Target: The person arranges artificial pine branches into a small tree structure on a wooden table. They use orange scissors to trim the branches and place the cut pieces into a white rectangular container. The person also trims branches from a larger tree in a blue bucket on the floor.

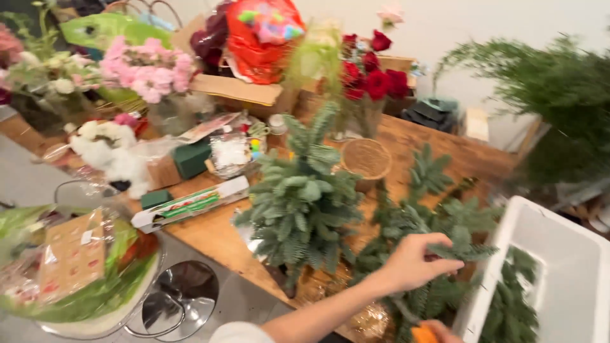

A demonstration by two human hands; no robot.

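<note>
So the wooden bench (445,152) is packed: a little fir arrangement (304,203) stands upright near the front edge, and a loose heap of fir cuttings (413,222) runs toward the right end, with a white plastic bin (559,267) just past that corner holding more greens. Looks to me like the step in hand is picking 1 sprig out of the heap. The left hand (413,260) has its fingers closed around a fir sprig (467,252) right at the heap's front side, by the bin's rim. The sprig lies roughly flat, long axis running left to right, tip pointing toward the bin, cut end hidden in the hand. The right hand (438,331) is barely in frame at the bottom edge with something orange (422,334) against it, maybe a cutter handle; can't tell whether it's actually gripped. I'd guess the next move calls for lifting the sprig free of its neighbours without dragging them along.
</note>
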